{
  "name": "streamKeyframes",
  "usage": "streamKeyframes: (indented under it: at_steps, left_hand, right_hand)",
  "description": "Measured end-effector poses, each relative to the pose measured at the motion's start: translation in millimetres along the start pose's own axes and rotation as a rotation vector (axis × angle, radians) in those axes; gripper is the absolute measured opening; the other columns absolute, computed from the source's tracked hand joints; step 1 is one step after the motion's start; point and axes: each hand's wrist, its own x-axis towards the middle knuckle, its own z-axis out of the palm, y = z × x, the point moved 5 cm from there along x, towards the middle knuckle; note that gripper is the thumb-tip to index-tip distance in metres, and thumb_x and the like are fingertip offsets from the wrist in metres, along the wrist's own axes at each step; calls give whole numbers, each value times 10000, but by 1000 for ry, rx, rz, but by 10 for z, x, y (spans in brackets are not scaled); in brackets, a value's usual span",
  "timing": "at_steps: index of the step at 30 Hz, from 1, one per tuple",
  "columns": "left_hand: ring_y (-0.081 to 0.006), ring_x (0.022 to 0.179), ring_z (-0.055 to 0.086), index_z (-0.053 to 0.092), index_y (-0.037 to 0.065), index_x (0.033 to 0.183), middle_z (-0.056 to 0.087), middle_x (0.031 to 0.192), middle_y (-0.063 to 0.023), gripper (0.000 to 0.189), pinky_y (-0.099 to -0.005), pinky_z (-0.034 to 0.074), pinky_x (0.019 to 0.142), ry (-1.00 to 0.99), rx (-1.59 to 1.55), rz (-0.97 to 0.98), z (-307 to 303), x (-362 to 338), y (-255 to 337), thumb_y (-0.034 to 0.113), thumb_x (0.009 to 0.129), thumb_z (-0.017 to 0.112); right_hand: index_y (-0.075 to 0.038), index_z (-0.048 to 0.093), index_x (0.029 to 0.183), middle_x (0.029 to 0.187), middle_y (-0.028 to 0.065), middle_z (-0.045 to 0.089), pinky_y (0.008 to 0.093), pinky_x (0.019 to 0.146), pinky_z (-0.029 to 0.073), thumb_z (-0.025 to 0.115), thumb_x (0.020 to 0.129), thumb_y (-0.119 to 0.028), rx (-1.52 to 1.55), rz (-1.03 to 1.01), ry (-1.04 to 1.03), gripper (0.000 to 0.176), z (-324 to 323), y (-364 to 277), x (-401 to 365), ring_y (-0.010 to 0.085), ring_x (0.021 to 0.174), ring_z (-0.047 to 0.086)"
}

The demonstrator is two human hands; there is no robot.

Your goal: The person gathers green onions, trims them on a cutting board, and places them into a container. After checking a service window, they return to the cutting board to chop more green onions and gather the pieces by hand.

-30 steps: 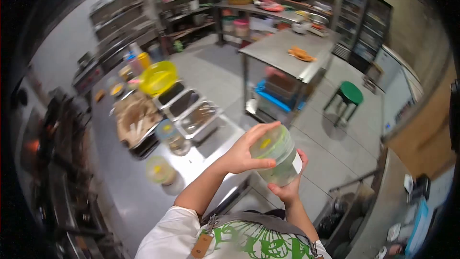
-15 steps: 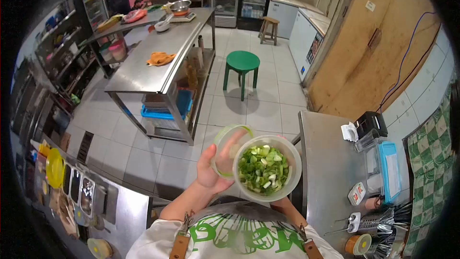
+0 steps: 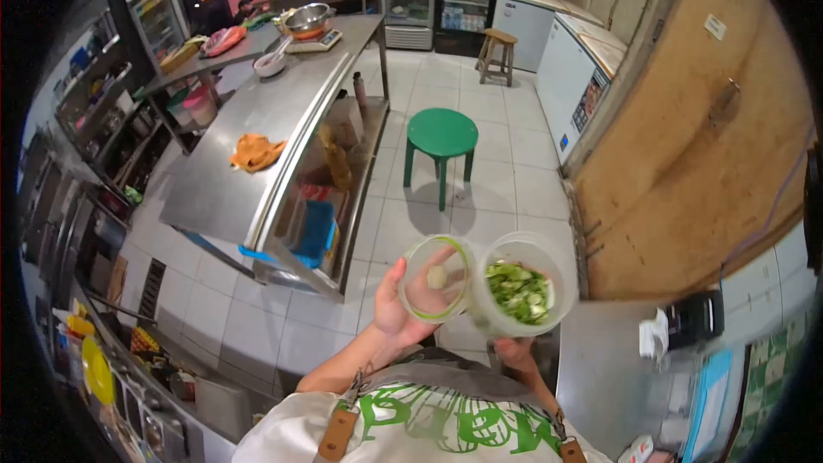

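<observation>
My left hand [image 3: 396, 310] grips a round see-through lid [image 3: 435, 267] with a light green rim; its fingers show through the plastic from behind. Beside the lid, a round translucent plastic tub [image 3: 561, 273] tilts toward me, held from below by my right hand [image 3: 514, 350], whose fingers are mostly hidden under it. Chopped green onions [image 3: 518, 295] fill the lower part of the tub. Lid and tub are side by side in front of my apron, the lid's right edge right at the tub's wall.
A green stool [image 3: 442, 134] stands on the tiled floor ahead. To its left is a steel table [image 3: 214, 163] with an orange cloth [image 3: 256, 153] and a metal bowl [image 3: 309, 19] on a scale. A steel counter [image 3: 600, 377] runs along my right, near a wooden door [image 3: 686, 154].
The tub and lid have moved right and the tub tips more, its onions slumped lower. The lid has turned to face me more. My view has shifted forward toward the stool.
</observation>
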Motion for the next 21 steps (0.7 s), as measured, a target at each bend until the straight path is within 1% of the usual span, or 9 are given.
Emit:
streamKeyframes:
  at_steps: [2, 4, 7, 8, 10, 12, 18, 19, 21]
  left_hand:
    - [-320, 1189, 334, 194, 72, 1352, 326, 1311, -159, 851, -436, 229, 1009, -6, 12, 4, -77, 441, 270, 615, 733, 409]
    - [-299, 1188, 338, 208, 77, 1349, 328, 1312, -152, 832, -425, 243, 1000, 19, -33, -15, -137, 888, 481, 607, 738, 403]
    - [-273, 1190, 343, 249, 129, 1345, 324, 1332, -105, 757, -417, 247, 993, 72, -24, -98, -171, 1491, 644, 582, 751, 374]
    - [-266, 1191, 344, 264, 148, 1343, 321, 1338, -89, 731, -419, 245, 992, 128, -33, -146, -185, 1678, 657, 573, 756, 361]
    - [-278, 1182, 356, 233, 174, 1348, 333, 1327, -74, 676, -415, 260, 984, 73, -95, -227, -265, 2084, 638, 517, 782, 368]
    - [-265, 1206, 333, 273, 170, 1340, 316, 1343, -79, 676, -437, 247, 986, 77, -38, -271, -240, 2474, 612, 538, 776, 336]
    - [-284, 1209, 330, 277, 146, 1327, 314, 1338, -85, 622, -457, 268, 980, 51, -108, -362, -414, 3788, 418, 479, 805, 342]
    - [-275, 1108, 426, 287, 172, 1322, 410, 1253, -95, 567, -413, 333, 922, 17, -203, -383, -413, 4037, 385, 454, 833, 347]
    - [-279, 1067, 443, 304, 181, 1316, 444, 1195, -93, 574, -417, 342, 920, 18, -264, -395, -460, 4594, 287, 474, 825, 355]
  right_hand:
    - [-56, 160, 1328, 1261, 143, 348, 366, 950, 336, 756, 606, -327, -16, -30, 42, 974, -108, 55, 597, 253, 1138, 394]
    - [-21, 262, 1232, 1195, 119, 303, 376, 960, 325, 760, 552, -240, -19, -121, 16, 871, 742, -808, 1501, 284, 1165, 351]
    - [0, 305, 1197, 1175, 120, 304, 354, 946, 312, 767, 525, -277, -194, -221, -113, 861, 654, -946, 2275, 265, 1129, 365]
    - [0, 305, 1197, 1175, 120, 304, 354, 946, 312, 767, 525, -277, -196, -219, -88, 861, 522, -963, 2445, 265, 1129, 365]
    - [-12, 296, 1207, 1148, 119, 302, 331, 924, 303, 767, 505, -336, -469, -98, -127, 905, 282, -934, 2755, 241, 1091, 365]
    - [-15, 289, 1221, 1128, 108, 306, 319, 914, 297, 763, 501, -378, -574, -139, -110, 936, 104, -960, 3004, 225, 1078, 361]
    - [-14, 248, 1267, 1153, 101, 385, 324, 919, 317, 774, 506, -387, -289, 19, 122, 998, -579, -692, 3695, 208, 1090, 391]
    - [-12, 239, 1276, 1174, 106, 392, 338, 921, 329, 759, 525, -407, -209, -20, 169, 995, -714, -679, 3870, 216, 1101, 396]
    - [-23, 225, 1299, 1226, 116, 384, 373, 936, 339, 717, 560, -413, -100, -60, 239, 969, -1223, -497, 4177, 243, 1130, 393]
